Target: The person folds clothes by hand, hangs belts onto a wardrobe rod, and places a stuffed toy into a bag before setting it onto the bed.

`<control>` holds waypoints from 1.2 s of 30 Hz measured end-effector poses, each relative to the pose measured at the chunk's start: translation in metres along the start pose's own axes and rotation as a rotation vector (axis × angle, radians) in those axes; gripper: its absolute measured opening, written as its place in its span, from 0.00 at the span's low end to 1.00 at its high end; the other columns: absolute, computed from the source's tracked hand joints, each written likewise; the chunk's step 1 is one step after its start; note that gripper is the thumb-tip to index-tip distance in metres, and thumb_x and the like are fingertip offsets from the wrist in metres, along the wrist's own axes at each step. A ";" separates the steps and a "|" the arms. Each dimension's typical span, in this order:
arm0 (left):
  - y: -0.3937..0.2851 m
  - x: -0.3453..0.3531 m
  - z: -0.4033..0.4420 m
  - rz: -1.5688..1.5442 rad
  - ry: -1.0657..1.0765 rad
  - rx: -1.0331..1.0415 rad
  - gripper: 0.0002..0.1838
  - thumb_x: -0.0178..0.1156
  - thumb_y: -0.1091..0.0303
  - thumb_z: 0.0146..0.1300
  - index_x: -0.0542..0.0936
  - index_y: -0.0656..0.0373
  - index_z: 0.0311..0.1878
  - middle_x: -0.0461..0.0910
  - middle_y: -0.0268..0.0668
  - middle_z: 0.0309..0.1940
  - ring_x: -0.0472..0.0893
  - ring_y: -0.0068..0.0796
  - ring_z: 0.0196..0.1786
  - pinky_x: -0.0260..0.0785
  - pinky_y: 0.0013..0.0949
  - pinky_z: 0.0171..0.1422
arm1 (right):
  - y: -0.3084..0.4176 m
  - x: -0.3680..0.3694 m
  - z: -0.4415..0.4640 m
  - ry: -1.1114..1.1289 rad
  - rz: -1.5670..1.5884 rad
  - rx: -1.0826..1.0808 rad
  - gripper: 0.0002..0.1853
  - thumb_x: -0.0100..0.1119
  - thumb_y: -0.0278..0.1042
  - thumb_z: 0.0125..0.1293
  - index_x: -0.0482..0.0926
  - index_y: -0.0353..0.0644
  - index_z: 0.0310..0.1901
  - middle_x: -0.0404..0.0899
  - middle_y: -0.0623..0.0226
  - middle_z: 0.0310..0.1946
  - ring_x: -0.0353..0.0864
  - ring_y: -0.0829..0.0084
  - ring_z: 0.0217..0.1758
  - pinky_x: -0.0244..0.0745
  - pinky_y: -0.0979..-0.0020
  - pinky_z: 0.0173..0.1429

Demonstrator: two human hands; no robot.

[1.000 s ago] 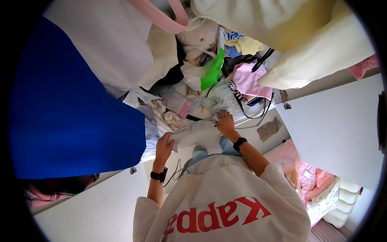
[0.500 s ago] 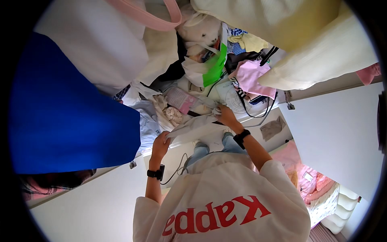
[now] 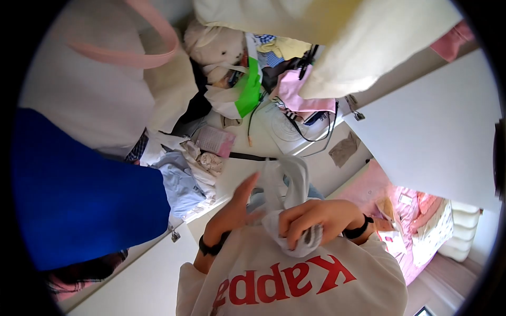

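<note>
In front of my chest, my right hand (image 3: 321, 221) is closed around a bunched, translucent white plastic bag (image 3: 294, 181). The bag's looped upper part stands above my fingers, and its crumpled lower end hangs below them. Just left of the bag is my left hand (image 3: 234, 210), blurred, with fingers stretched out and nothing visible in them. Beyond my hands lies a cabinet shelf (image 3: 243, 174). On it are a pink-and-white packet (image 3: 216, 141), a pale blue garment (image 3: 179, 181) and a white-and-green bag (image 3: 242, 95).
Hanging garments crowd the top and left, including a blue one (image 3: 89, 195) and a cream one (image 3: 342, 58). White cabinet doors stand open, one door (image 3: 427, 126) on the right. A pink bag (image 3: 295, 89) and a black strap lie on the shelf. Pink bedding (image 3: 400, 210) is at lower right.
Both hands have drawn back from the shelf edge toward my chest. The plastic bag, stretched between them before, is now bunched in my right hand; my left hand has let go.
</note>
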State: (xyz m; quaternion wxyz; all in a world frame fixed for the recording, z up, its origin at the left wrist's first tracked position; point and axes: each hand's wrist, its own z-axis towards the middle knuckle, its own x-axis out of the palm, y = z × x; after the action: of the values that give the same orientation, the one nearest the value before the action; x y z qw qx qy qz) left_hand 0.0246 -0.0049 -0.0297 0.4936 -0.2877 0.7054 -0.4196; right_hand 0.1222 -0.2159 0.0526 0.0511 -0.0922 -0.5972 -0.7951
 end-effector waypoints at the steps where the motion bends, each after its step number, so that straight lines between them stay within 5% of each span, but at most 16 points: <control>1: -0.020 -0.008 0.000 -0.124 0.119 0.045 0.44 0.65 0.74 0.40 0.54 0.60 0.63 0.55 0.46 0.62 0.60 0.41 0.62 0.55 0.35 0.62 | -0.001 0.006 0.002 -0.016 -0.008 -0.011 0.10 0.57 0.25 0.50 0.74 0.38 0.36 0.70 0.62 0.35 0.70 0.63 0.37 0.65 0.69 0.42; 5: -0.043 -0.018 0.006 -0.474 0.571 0.186 0.30 0.58 0.73 0.47 0.63 0.62 0.57 0.63 0.42 0.56 0.63 0.37 0.59 0.52 0.34 0.62 | -0.001 0.020 0.003 -0.116 -0.093 -0.058 0.11 0.56 0.18 0.47 0.77 0.38 0.35 0.70 0.62 0.37 0.72 0.64 0.37 0.67 0.71 0.41; 8: -0.039 -0.002 0.015 -0.487 0.620 0.153 0.28 0.58 0.73 0.47 0.64 0.63 0.54 0.67 0.42 0.52 0.66 0.38 0.56 0.56 0.33 0.60 | 0.006 0.025 -0.014 -0.305 -0.219 -0.005 0.12 0.57 0.19 0.46 0.77 0.41 0.35 0.70 0.64 0.40 0.72 0.63 0.41 0.67 0.71 0.44; 12: -0.058 0.004 0.021 -0.459 0.347 0.139 0.23 0.54 0.71 0.53 0.64 0.66 0.53 0.69 0.47 0.48 0.69 0.40 0.52 0.58 0.33 0.57 | 0.010 0.033 -0.033 -0.738 -0.456 0.107 0.12 0.57 0.16 0.44 0.78 0.41 0.32 0.70 0.61 0.42 0.71 0.63 0.44 0.66 0.71 0.45; 15: -0.040 0.014 0.024 -0.476 0.163 -0.158 0.19 0.49 0.67 0.60 0.65 0.66 0.53 0.71 0.47 0.44 0.71 0.35 0.49 0.60 0.30 0.55 | 0.006 0.043 -0.038 -0.970 -0.602 0.155 0.12 0.56 0.15 0.42 0.77 0.41 0.31 0.68 0.61 0.42 0.70 0.62 0.44 0.65 0.70 0.45; 18: -0.034 0.018 0.036 -0.520 0.019 -0.150 0.18 0.44 0.67 0.64 0.64 0.67 0.55 0.70 0.44 0.47 0.70 0.31 0.50 0.60 0.29 0.55 | 0.004 0.051 -0.031 -0.987 -0.898 0.262 0.09 0.59 0.16 0.41 0.76 0.41 0.26 0.67 0.62 0.41 0.67 0.63 0.46 0.63 0.70 0.46; 20: -0.039 0.019 0.038 -0.530 -0.097 0.004 0.18 0.41 0.68 0.65 0.64 0.67 0.56 0.69 0.40 0.50 0.68 0.29 0.53 0.56 0.27 0.58 | 0.001 0.052 -0.025 -0.886 -0.772 0.228 0.11 0.57 0.16 0.41 0.74 0.39 0.29 0.69 0.63 0.35 0.70 0.64 0.39 0.65 0.70 0.41; 23: -0.047 0.010 0.039 -0.332 0.091 0.055 0.24 0.46 0.70 0.62 0.58 0.66 0.60 0.64 0.42 0.55 0.64 0.33 0.58 0.53 0.29 0.62 | -0.006 0.047 -0.016 -0.813 -0.607 0.194 0.14 0.57 0.16 0.43 0.72 0.37 0.35 0.71 0.64 0.30 0.72 0.66 0.32 0.67 0.72 0.37; 26: -0.058 0.017 0.040 -0.329 -0.118 0.224 0.31 0.52 0.72 0.56 0.53 0.62 0.63 0.62 0.41 0.56 0.65 0.32 0.56 0.59 0.31 0.57 | -0.009 0.038 -0.011 -0.818 -0.528 0.216 0.13 0.60 0.21 0.46 0.72 0.38 0.37 0.74 0.63 0.32 0.75 0.65 0.36 0.68 0.73 0.41; 28: -0.064 0.017 0.032 -0.599 -0.123 0.141 0.35 0.54 0.74 0.54 0.49 0.62 0.64 0.58 0.41 0.58 0.64 0.32 0.58 0.55 0.30 0.61 | -0.007 0.032 -0.009 -0.775 -0.443 0.224 0.15 0.60 0.21 0.47 0.72 0.38 0.38 0.75 0.64 0.32 0.75 0.67 0.36 0.68 0.73 0.42; 33: -0.046 0.007 0.002 -0.599 0.089 -0.104 0.27 0.49 0.73 0.58 0.55 0.65 0.61 0.63 0.41 0.56 0.64 0.30 0.57 0.54 0.30 0.61 | -0.012 0.026 0.006 -0.641 -0.302 0.191 0.15 0.59 0.21 0.47 0.73 0.38 0.39 0.74 0.65 0.35 0.74 0.69 0.39 0.67 0.74 0.44; 36: -0.022 0.023 -0.012 -0.624 -0.082 -0.024 0.23 0.44 0.70 0.61 0.59 0.67 0.59 0.66 0.41 0.54 0.66 0.30 0.56 0.55 0.29 0.60 | -0.028 0.022 0.011 -0.646 -0.334 0.144 0.13 0.59 0.20 0.46 0.74 0.39 0.36 0.71 0.62 0.43 0.71 0.67 0.44 0.66 0.73 0.46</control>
State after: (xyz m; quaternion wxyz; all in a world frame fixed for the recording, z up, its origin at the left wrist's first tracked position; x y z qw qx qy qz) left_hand 0.0047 -0.0310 -0.0186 0.3655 -0.5128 0.5673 -0.5307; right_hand 0.0958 -0.1966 0.0335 -0.2642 -0.2356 -0.6439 -0.6783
